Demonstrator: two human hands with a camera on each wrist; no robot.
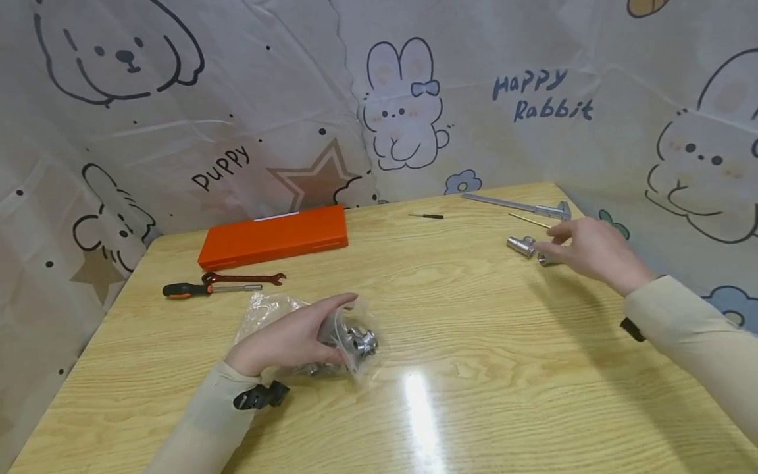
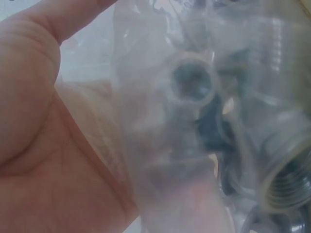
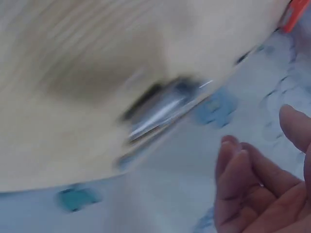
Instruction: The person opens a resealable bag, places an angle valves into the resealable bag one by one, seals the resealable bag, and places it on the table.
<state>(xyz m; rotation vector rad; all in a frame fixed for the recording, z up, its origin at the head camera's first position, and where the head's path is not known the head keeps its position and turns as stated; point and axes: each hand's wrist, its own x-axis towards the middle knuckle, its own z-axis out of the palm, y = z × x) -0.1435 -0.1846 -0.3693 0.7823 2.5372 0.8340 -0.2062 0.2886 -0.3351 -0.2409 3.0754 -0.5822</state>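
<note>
While the right hand (image 1: 595, 250) hangs over the far right of the surface (image 1: 462, 296), its fingers curve loosely with a gap to the thumb, and the right wrist view shows nothing held between them. Just under the fingertips lies one metal fitting (image 1: 542, 259), partly hidden; whether they touch it I cannot tell. A second fitting (image 1: 520, 246) lies just beside it, toward the middle. Handling these well likely means a light pinch round the body of one piece, since round metal may roll and knock its neighbour; the thin brass rod (image 1: 529, 219) and the caliper (image 1: 512, 203) behind leave little room for a sweeping wrist.

The left hand (image 1: 290, 339) is at the clear plastic bag (image 1: 266, 307), thumb and forefinger spread wide about its mouth, with no pinch on the film in sight. A steady spread probably helps, as limp film could fold over the opening. More fittings (image 1: 364, 342) are in the bag: some sit near the mouth, and the left wrist view shows a threaded end among them. Their number is hard to count through the folds. At the back left, the flat orange case (image 1: 275, 237) has its lid down, so its contents are hidden.
</note>
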